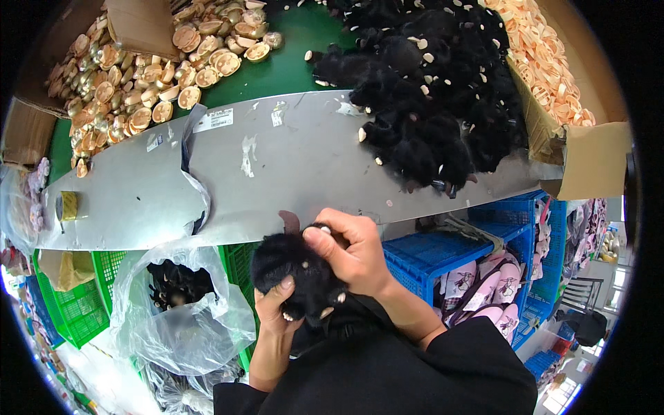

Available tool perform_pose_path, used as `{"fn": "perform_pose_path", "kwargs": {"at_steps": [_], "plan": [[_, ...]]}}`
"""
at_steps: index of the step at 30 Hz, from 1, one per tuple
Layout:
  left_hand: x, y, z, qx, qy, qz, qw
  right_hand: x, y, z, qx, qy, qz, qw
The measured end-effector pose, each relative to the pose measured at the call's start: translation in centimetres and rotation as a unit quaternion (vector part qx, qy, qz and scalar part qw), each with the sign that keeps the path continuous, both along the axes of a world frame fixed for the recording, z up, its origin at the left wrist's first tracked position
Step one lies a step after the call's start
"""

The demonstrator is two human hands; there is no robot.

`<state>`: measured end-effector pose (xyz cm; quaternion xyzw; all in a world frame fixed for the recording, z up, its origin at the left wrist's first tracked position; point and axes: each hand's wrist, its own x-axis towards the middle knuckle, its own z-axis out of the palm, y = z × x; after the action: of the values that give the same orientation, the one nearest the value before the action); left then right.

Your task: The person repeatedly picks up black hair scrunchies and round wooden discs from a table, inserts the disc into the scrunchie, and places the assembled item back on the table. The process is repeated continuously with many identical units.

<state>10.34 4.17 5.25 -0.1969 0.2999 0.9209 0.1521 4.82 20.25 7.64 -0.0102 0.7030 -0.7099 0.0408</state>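
A: Where is the black plush piece (277,261)?

B: Held up in front of the person's body, at the near edge of the metal tabletop (290,166). To its left is a clear plastic bag (207,339) with dark things inside; to its right, a blue crate (415,259).

A: How would it handle?

B: Light and soft, I'd judge. The fur looks thick, so the body should give under a squeeze and is unlikely to slip. The brown flap (289,221) at its top and the small pale tips (341,298) seem the likelier parts to suffer from a hard tug.

A: So where would you take hold?

B: First the lower left of the body, thumb in front and fingers behind; then a pinch at the upper right edge.

A: And the 2 hands?

B: The left hand (273,315) is closed around the lower left side, thumb pressed into the fur. Its other 4 fingers are mostly hidden, so I can't tell quite how they lie. The right hand (356,252) is narrow, thumb and bent forefinger nipping the upper right edge. Whether a pale tip is caught between them, I can't tell.
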Motion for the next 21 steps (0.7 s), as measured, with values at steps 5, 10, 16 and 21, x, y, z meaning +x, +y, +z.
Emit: {"fn": "perform_pose_path", "kwargs": {"at_steps": [5,10,16,21], "plan": [[0.4,-0.4,-0.7,0.080,-0.010,-0.012,0.997,-0.2,0.3,0.8,-0.007,-0.003,0.016,1.000],[0.5,0.2,-1.4,0.097,0.030,0.014,0.995,0.4,0.4,-0.3,0.032,0.026,0.014,0.999],[-0.1,-1.2,0.3,-0.129,0.059,-0.072,0.987,0.6,-0.3,0.2,0.073,0.056,0.008,0.996],[-0.2,-1.2,3.0,-0.185,0.104,-0.066,0.975,0.0,-0.8,0.2,0.084,0.170,0.021,0.982]]}}
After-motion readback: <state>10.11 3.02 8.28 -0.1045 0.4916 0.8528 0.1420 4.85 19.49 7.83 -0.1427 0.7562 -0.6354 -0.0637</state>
